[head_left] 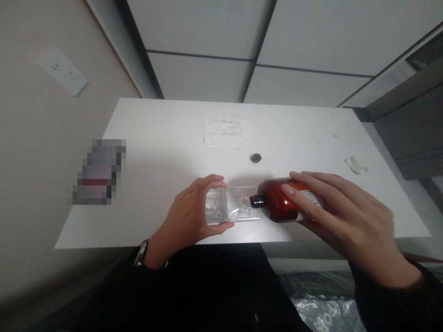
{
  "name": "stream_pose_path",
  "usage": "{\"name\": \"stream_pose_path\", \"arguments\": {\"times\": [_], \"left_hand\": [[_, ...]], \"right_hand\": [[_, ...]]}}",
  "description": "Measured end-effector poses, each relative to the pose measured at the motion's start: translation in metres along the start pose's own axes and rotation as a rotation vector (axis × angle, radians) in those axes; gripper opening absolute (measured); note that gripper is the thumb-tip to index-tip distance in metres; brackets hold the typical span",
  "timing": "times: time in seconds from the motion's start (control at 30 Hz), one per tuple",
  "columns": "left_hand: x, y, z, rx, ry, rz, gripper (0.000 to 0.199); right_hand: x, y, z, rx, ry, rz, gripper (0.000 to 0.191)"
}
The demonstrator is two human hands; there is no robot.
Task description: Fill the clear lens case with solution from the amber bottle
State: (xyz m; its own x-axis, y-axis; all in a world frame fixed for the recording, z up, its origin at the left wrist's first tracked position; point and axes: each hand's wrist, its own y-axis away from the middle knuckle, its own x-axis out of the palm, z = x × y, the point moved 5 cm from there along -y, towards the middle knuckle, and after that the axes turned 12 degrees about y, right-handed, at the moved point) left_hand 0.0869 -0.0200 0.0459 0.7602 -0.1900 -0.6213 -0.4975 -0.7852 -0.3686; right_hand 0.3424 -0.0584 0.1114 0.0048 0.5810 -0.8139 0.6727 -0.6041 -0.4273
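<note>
Left hand (188, 221) clamped on clear plastic case (235, 204), fingers and thumb across opposite edges; right hand (341, 207) clamped on amber bottle (280, 200), held sideways, open neck just beside case, both above table (166, 138); black cap (255, 158) on table, near tissue (224, 131)

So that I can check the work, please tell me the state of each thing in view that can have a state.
Amber bottle: uncapped, on its side, held in right hand, neck at tray.
Clear plastic tray: two-section, gripped by left hand.
Black cap: off bottle, lying on table.
White sheet: lying flat on table.
Wristwatch: worn on left wrist.
</note>
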Motion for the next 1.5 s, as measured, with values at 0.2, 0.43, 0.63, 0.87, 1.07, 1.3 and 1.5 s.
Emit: {"name": "stream_pose_path", "arguments": {"times": [0.2,0.43,0.63,0.87,1.07,1.3,1.5], "left_hand": [[0.0006,-0.0002,0.0001,-0.002,0.002,-0.003,0.087],[0.0009,-0.0017,-0.0010,0.011,-0.001,0.000,0.086],[0.0002,-0.0022,-0.0020,0.024,-0.006,0.002,0.087],[0.0008,-0.0013,-0.0008,0.029,0.002,-0.001,0.087],[0.0002,-0.0021,-0.0012,0.016,0.010,0.009,0.084],[0.0001,-0.0007,-0.0003,0.000,0.009,-0.002,0.085],[0.0015,-0.0009,0.0027,-0.029,-0.009,0.031,0.085]], "right_hand": [[-0.0021,-0.0042,-0.0008,-0.018,0.006,0.010,0.071],[-0.0037,-0.0044,-0.0011,-0.026,0.004,0.019,0.071],[-0.0034,-0.0054,-0.0013,-0.034,0.012,0.019,0.067],[-0.0044,-0.0050,-0.0026,-0.037,0.011,0.021,0.070],[-0.0039,-0.0015,-0.0046,-0.046,-0.001,0.045,0.084],[-0.0020,0.0012,-0.0060,-0.035,-0.004,0.074,0.077],[-0.0025,-0.0037,-0.0041,-0.041,-0.001,0.022,0.064]]}}
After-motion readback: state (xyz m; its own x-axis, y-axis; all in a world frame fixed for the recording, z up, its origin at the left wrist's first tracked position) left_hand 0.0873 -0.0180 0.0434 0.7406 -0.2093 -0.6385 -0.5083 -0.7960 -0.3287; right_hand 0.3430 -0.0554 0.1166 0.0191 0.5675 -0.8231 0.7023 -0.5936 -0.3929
